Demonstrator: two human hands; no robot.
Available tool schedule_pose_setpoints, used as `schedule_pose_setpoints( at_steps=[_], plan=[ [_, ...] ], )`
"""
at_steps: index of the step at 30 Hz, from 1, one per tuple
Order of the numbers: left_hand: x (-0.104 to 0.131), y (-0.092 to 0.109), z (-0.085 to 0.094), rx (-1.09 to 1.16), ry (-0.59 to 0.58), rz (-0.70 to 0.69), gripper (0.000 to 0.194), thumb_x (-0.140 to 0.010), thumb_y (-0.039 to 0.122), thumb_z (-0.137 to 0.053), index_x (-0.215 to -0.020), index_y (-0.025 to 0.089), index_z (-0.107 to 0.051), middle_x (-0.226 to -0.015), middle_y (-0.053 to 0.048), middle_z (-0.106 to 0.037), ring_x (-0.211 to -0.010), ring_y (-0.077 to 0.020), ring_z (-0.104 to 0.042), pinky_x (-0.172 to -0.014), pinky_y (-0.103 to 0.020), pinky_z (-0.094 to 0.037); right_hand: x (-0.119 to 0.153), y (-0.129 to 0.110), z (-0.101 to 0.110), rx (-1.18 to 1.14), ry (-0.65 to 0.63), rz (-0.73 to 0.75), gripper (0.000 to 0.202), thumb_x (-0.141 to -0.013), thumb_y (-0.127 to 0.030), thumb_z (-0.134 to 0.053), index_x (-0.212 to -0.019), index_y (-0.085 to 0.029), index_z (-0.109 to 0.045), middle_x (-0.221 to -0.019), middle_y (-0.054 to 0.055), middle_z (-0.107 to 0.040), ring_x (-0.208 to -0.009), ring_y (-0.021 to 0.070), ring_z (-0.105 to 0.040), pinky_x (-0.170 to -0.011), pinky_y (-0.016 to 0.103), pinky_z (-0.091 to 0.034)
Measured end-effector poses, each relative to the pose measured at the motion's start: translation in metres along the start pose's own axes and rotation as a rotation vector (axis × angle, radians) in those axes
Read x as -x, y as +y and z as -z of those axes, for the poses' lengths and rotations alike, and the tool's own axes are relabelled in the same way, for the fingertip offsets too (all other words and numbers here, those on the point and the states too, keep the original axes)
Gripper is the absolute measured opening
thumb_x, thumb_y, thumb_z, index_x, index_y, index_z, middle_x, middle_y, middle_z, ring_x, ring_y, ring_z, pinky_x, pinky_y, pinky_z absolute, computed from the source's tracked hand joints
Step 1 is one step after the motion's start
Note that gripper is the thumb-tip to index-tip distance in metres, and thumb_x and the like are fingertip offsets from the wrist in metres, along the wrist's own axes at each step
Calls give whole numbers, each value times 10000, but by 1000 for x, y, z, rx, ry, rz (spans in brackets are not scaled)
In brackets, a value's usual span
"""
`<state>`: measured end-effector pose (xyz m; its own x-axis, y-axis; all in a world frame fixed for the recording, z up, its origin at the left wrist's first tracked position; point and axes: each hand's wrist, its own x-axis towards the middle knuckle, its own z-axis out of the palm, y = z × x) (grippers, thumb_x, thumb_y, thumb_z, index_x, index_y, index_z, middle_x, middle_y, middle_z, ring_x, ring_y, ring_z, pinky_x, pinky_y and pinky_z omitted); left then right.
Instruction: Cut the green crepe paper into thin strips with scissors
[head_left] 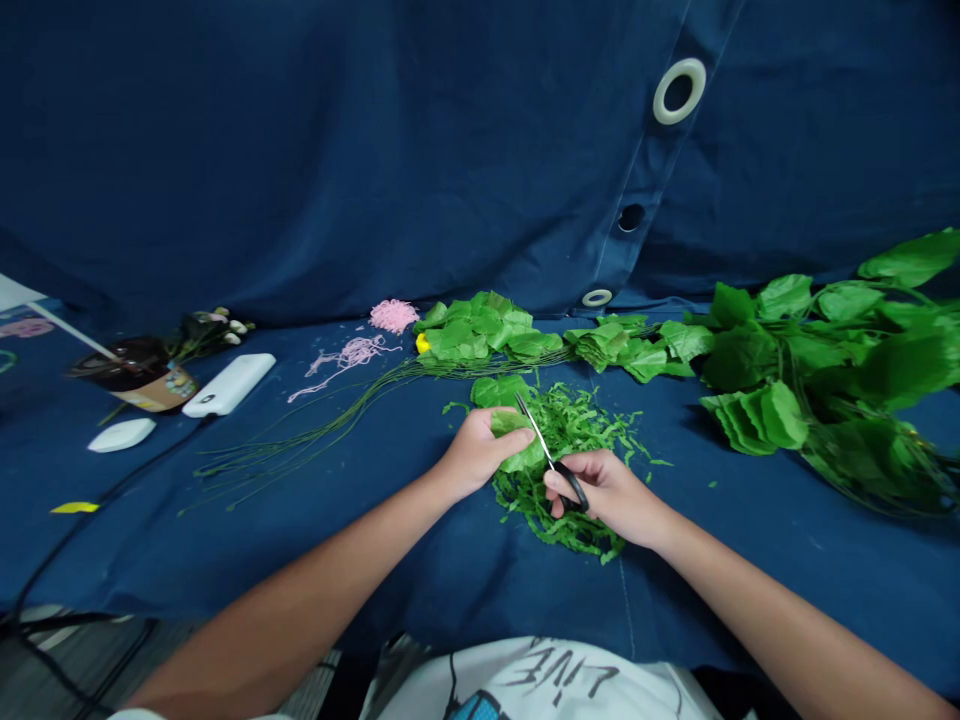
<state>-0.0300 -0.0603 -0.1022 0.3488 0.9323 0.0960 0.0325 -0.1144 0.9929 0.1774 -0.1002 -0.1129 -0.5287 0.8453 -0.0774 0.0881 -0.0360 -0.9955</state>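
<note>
My left hand [484,450] pinches a green artificial leaf [523,458] between thumb and fingers. Black-handled scissors [574,488] are in my right hand [611,495], with fingers through the loops. Their blades point up and left and lie beside the leaf, close to my left thumb; whether they touch the leaf I cannot tell. Under both hands spreads a heap of shredded green strips [581,430]. Another rounded green leaf [500,389] lies just beyond my left hand.
Behind the heap lie stacked leaves on long thin stems [480,330]; a leafy bunch [795,350] is at right. Pink shreds [394,316], a white power bank [231,385] with a black cable [112,490], and a lidded cup [135,375] stand left. A blue curtain [450,150] hangs behind.
</note>
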Motion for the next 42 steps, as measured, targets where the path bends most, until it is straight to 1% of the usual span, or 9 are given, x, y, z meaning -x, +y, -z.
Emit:
schedule_pose_setpoints(
  at_steps=[4, 7, 11, 16, 21, 29, 32, 36, 42],
  plan=[
    [0, -1, -1, 49, 1, 7, 254, -808, 355, -708, -770, 124, -610, -668, 17, -541, -586, -92, -485, -568, -219, -380, 0, -2, 1, 15, -22, -18, 424, -900, -534, -618, -790, -133, -701, -701, 50, -708, -454, 75, -394, -428, 207, -266],
    [-1, 0, -2, 101, 44, 72, 238, -812, 359, -693, -785, 142, -598, -655, 29, -526, -557, -85, -475, -524, -206, -352, 1, -6, 3, 37, -54, -13, 458, -934, -557, -548, -833, -137, -702, -770, 58, -719, -458, 75, -409, -440, 213, -293],
    [-1, 0, -2, 143, 69, 143, 235, -822, 377, -667, -790, 157, -593, -616, 42, -506, -494, -77, -436, -472, -205, -308, 2, -8, 3, 55, -67, -14, 463, -939, -561, -537, -874, -135, -706, -780, 58, -715, -474, 82, -417, -443, 214, -299],
    [-1, -1, -2, 90, 35, 79, 225, -809, 344, -693, -776, 131, -628, -657, 21, -551, -561, -87, -483, -542, -212, -363, 3, -9, 2, 62, -73, -19, 469, -940, -560, -539, -863, -128, -703, -783, 63, -714, -488, 82, -413, -451, 211, -302],
    [-1, 1, -1, 65, -10, 40, 231, -804, 325, -704, -729, 123, -619, -645, 25, -537, -568, -81, -467, -554, -209, -362, 4, -11, 3, 70, -73, -36, 458, -907, -563, -592, -847, -125, -709, -782, 62, -717, -499, 85, -417, -442, 201, -291],
    [-2, 4, 0, 60, -25, 53, 235, -770, 341, -725, -742, 119, -652, -640, 18, -570, -565, -89, -490, -567, -216, -379, 3, -9, 1, 63, -46, -10, 438, -870, -554, -647, -787, -130, -715, -709, 48, -703, -487, 88, -421, -450, 210, -276],
    [-2, 3, -1, 75, 0, 112, 245, -770, 360, -719, -781, 124, -655, -651, 15, -577, -544, -88, -493, -538, -211, -381, 1, -4, 0, 48, 6, -15, 434, -843, -555, -680, -753, -131, -700, -657, 38, -690, -451, 80, -403, -434, 215, -258],
    [-2, 3, -1, 109, 77, 220, 258, -786, 406, -686, -841, 164, -613, -604, 43, -512, -461, -80, -434, -419, -193, -294, -2, 0, -1, 14, 61, -27, 424, -823, -549, -702, -752, -132, -681, -636, 25, -680, -422, 65, -377, -414, 210, -241],
    [-2, 6, -3, 141, 181, 287, 274, -743, 407, -692, -839, 172, -589, -566, 58, -462, -427, -74, -412, -383, -178, -249, -2, 0, 3, 15, 23, -47, 446, -857, -577, -636, -767, -142, -672, -687, 31, -696, -429, 73, -392, -414, 210, -270]
  ],
)
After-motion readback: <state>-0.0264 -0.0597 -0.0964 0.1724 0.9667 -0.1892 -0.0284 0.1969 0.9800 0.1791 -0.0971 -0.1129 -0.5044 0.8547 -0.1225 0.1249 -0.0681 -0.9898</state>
